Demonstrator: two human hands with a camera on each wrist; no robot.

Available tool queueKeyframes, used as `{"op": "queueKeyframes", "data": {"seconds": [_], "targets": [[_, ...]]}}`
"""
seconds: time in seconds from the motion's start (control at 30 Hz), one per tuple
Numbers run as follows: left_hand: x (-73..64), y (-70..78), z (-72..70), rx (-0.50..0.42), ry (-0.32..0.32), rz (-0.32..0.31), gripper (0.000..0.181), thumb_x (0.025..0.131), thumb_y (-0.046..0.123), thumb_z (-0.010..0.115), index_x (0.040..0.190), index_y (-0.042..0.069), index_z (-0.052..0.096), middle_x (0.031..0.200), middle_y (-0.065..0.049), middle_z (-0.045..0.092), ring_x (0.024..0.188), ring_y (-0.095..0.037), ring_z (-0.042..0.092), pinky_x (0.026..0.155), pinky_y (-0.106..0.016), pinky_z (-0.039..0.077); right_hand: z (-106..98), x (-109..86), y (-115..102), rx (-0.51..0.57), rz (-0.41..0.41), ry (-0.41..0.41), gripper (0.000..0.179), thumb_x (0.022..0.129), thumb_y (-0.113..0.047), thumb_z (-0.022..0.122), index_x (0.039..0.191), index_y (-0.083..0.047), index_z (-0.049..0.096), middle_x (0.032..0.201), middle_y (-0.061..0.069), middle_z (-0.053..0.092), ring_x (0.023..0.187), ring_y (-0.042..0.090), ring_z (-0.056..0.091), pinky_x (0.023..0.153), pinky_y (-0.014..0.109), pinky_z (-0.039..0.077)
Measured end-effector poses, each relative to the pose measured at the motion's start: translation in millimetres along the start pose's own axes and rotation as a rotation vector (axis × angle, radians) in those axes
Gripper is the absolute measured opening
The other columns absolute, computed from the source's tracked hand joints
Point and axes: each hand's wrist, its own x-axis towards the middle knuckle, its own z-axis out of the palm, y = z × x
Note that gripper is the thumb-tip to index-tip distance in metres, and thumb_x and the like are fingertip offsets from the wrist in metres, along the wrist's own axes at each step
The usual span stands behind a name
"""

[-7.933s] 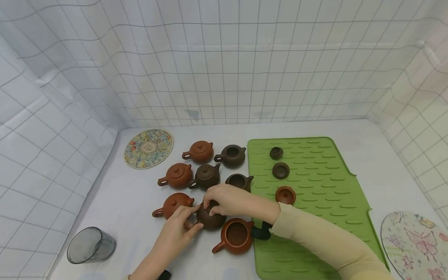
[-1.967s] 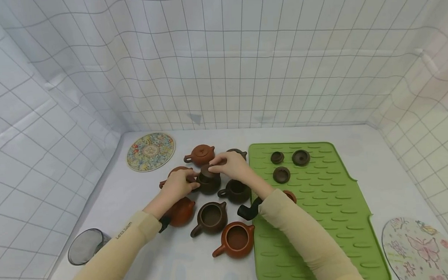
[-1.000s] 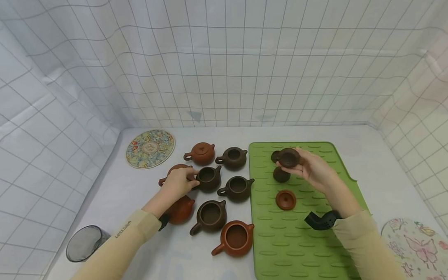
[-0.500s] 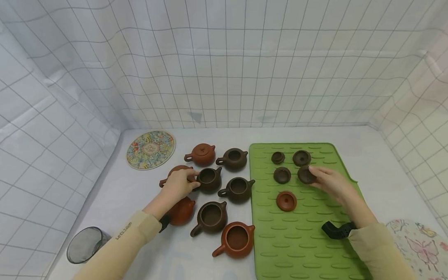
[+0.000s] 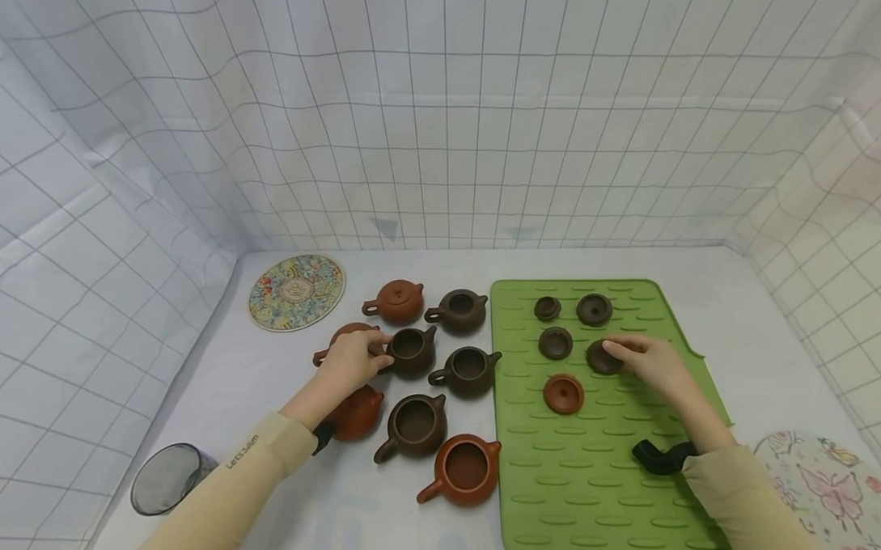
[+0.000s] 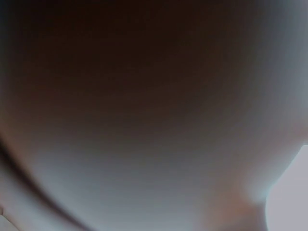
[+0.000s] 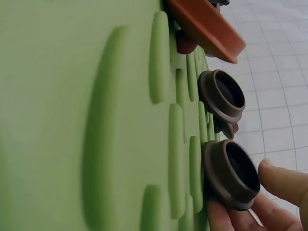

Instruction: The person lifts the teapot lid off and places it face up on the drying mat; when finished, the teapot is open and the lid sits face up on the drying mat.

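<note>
On the green mat, my right hand [image 5: 651, 363] pinches a dark brown teapot lid [image 5: 604, 357]. In the right wrist view this lid lies inner side up, with the thumb at its collar and fingers under its edge. My left hand [image 5: 347, 365] holds a lidless dark brown teapot [image 5: 412, 365] by the handle side; the fingers hide the handle. The left wrist view is a dark blur. Nearby on the mat lie other overturned lids: a small dark one [image 5: 547, 308], two more dark ones [image 5: 595, 309] and a reddish-brown one [image 5: 564, 394].
Around the left hand stand open dark teapots [image 5: 469, 381], an open reddish teapot [image 5: 468, 492] and lidded reddish teapots [image 5: 398, 301]. A clear glass [image 5: 172, 480] sits front left and a patterned round mat [image 5: 296, 293] back left. The green mat [image 5: 608, 496] covers the right side.
My right hand took the lid off the dark teapot, turned it over and carried it right onto the green mat. Earlier, another dark teapot lost its lid too. My left hand stays at the teapot.
</note>
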Motion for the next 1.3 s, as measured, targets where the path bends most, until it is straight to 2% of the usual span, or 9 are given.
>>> {"op": "queueKeyframes", "data": {"seconds": [0.47, 0.67, 0.87, 1.0, 1.17, 1.3], "targets": [[1.5, 1.4, -0.8, -0.018, -0.030, -0.010, 0.040, 0.091, 0.013, 0.072, 0.129, 0.005, 0.065, 0.103, -0.013, 0.073, 0.072, -0.014, 0.067, 0.064, -0.028, 0.054, -0.6, 2.7, -3.0, -0.021, -0.013, -0.003, 0.066, 0.100, -0.051, 0.050, 0.146, -0.004, 0.045, 0.149, 0.028, 0.042, 0.122, 0.042, 0.055, 0.101, 0.054, 0.045], [2.2, 2.1, -3.4, 0.015, -0.055, 0.008, 0.041, 0.092, 0.016, 0.071, 0.130, 0.004, 0.063, 0.109, -0.014, 0.072, 0.076, -0.017, 0.069, 0.068, -0.031, 0.055, -2.3, 7.0, -17.1, -0.100, -0.075, 0.021, 0.059, 0.102, -0.044, 0.049, 0.144, -0.003, 0.047, 0.146, 0.029, 0.045, 0.131, 0.047, 0.044, 0.103, 0.059, 0.041], [0.5, 6.2, -20.8, 0.034, -0.058, 0.037, 0.044, 0.095, 0.022, 0.066, 0.134, 0.001, 0.059, 0.111, -0.016, 0.070, 0.092, -0.025, 0.067, 0.078, -0.039, 0.055, -0.4, 10.5, -49.3, -0.138, -0.177, 0.061, 0.054, 0.102, -0.042, 0.050, 0.141, -0.004, 0.052, 0.141, 0.027, 0.051, 0.129, 0.046, 0.047, 0.103, 0.060, 0.040], [5.1, 9.1, -40.6, -0.015, -0.029, 0.047, 0.042, 0.098, 0.020, 0.062, 0.136, 0.002, 0.057, 0.115, -0.019, 0.069, 0.094, -0.029, 0.068, 0.075, -0.038, 0.054, 8.5, 18.1, -77.9, -0.117, -0.247, 0.060, 0.048, 0.102, -0.037, 0.052, 0.139, -0.005, 0.054, 0.138, 0.023, 0.055, 0.127, 0.042, 0.050, 0.102, 0.057, 0.043], [20.2, 7.1, -59.0, -0.089, 0.003, 0.016, 0.042, 0.100, 0.022, 0.058, 0.138, 0.003, 0.055, 0.125, -0.022, 0.065, 0.091, -0.029, 0.072, 0.075, -0.038, 0.057, 31.2, 35.9, -120.9, -0.072, -0.314, 0.016, 0.041, 0.102, -0.034, 0.054, 0.136, -0.011, 0.059, 0.139, 0.015, 0.057, 0.131, 0.036, 0.049, 0.106, 0.055, 0.041], [34.2, -0.7, -63.2, -0.087, 0.033, -0.010, 0.041, 0.101, 0.023, 0.056, 0.138, 0.005, 0.055, 0.128, -0.022, 0.063, 0.090, -0.030, 0.073, 0.078, -0.041, 0.057, 58.9, 53.8, -155.6, -0.040, -0.370, -0.027, 0.037, 0.101, -0.033, 0.057, 0.132, -0.013, 0.062, 0.135, 0.012, 0.061, 0.128, 0.032, 0.053, 0.106, 0.051, 0.043]]}}
